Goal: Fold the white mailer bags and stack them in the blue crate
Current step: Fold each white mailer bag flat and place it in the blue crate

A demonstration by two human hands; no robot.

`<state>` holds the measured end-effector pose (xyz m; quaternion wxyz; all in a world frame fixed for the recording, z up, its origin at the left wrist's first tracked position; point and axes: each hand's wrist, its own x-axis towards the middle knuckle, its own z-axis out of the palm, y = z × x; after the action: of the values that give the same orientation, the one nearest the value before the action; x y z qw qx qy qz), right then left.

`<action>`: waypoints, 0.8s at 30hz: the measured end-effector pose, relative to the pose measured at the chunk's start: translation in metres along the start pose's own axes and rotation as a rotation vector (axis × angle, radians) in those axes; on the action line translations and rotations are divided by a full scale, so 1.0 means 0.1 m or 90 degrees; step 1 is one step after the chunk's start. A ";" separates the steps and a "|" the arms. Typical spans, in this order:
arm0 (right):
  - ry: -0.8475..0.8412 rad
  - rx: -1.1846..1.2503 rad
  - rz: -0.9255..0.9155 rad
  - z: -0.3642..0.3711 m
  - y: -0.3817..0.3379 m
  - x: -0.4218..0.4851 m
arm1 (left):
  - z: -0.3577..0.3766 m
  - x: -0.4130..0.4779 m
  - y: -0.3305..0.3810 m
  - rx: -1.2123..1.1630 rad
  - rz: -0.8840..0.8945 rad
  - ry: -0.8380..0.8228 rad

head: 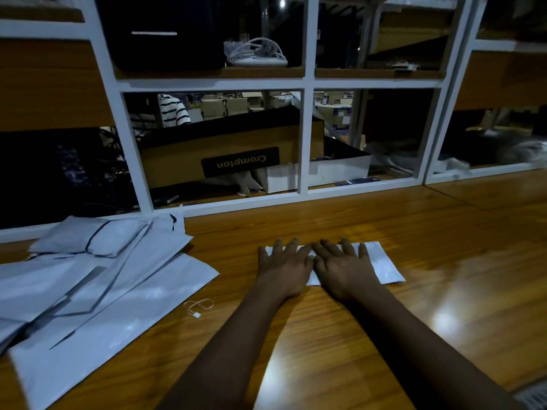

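A folded white mailer bag (383, 263) lies flat on the wooden table (444, 232), just right of centre. My left hand (284, 266) and my right hand (343, 267) rest side by side on top of it, palms down with fingers spread, covering its left and middle parts. Only its right end and a strip of its far edge show. A loose pile of unfolded white mailer bags (97, 282) spreads over the table's left side. No blue crate is in view.
A white-framed shelf unit (305, 137) rises at the table's far edge, holding a Crompton cardboard box (231, 155) and other boxes. A small string tag (198, 306) lies on the table between the pile and my left arm.
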<state>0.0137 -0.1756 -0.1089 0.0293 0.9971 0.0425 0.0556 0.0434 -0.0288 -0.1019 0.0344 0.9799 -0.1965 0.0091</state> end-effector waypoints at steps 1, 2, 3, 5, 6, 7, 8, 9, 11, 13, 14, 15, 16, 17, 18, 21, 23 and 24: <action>-0.003 -0.005 -0.007 0.00 0.01 -0.01 | 0.01 -0.01 0.00 0.006 0.000 0.005; -0.006 -0.015 -0.017 -0.02 0.02 -0.04 | 0.01 -0.02 0.00 0.008 -0.004 0.010; -0.006 -0.017 -0.017 -0.03 0.06 -0.06 | 0.00 -0.03 0.00 0.005 -0.009 0.019; 0.036 0.005 0.022 -0.06 0.13 -0.09 | -0.02 -0.05 0.01 0.006 -0.017 0.072; 0.064 0.015 0.050 -0.07 0.15 -0.09 | -0.04 -0.07 0.03 0.009 -0.015 0.109; 0.091 0.034 0.079 -0.09 0.16 -0.10 | -0.06 -0.08 0.07 0.003 -0.010 0.144; 0.111 0.067 0.109 -0.11 0.16 -0.10 | -0.08 -0.08 0.11 -0.011 -0.006 0.174; 0.124 0.102 0.136 -0.13 0.14 -0.09 | -0.08 -0.07 0.17 -0.025 0.000 0.196; 0.124 0.102 0.155 -0.18 0.10 -0.10 | -0.08 -0.05 0.27 -0.036 0.030 0.199; 0.123 0.060 0.156 -0.15 0.13 -0.07 | -0.02 -0.02 0.32 -0.021 0.064 0.156; 0.123 0.039 0.161 -0.12 0.15 -0.05 | 0.02 -0.01 0.32 -0.009 0.073 0.131; 0.113 0.003 0.165 -0.08 0.15 -0.04 | 0.04 0.01 0.30 0.003 0.076 0.112; 0.088 -0.042 0.166 -0.04 0.16 -0.03 | 0.06 0.03 0.28 0.016 0.077 0.099; 0.066 -0.080 0.169 0.01 0.17 -0.03 | 0.07 0.05 0.27 0.031 0.076 0.090; 0.054 -0.103 0.179 0.04 0.17 -0.02 | 0.08 0.07 0.26 0.045 0.075 0.082; 0.044 -0.114 0.166 0.10 0.17 0.01 | 0.06 0.09 0.28 0.057 0.061 0.057; 0.009 -0.116 0.157 0.06 0.15 -0.02 | 0.05 0.08 0.29 0.051 0.050 0.048; 0.002 -0.113 0.147 0.03 0.15 -0.02 | 0.03 0.07 0.29 0.048 0.046 0.044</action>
<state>0.0130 -0.1903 -0.1108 0.1111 0.9888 -0.0773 0.0633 0.0392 -0.0586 -0.1032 0.0039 0.9718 -0.2301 0.0512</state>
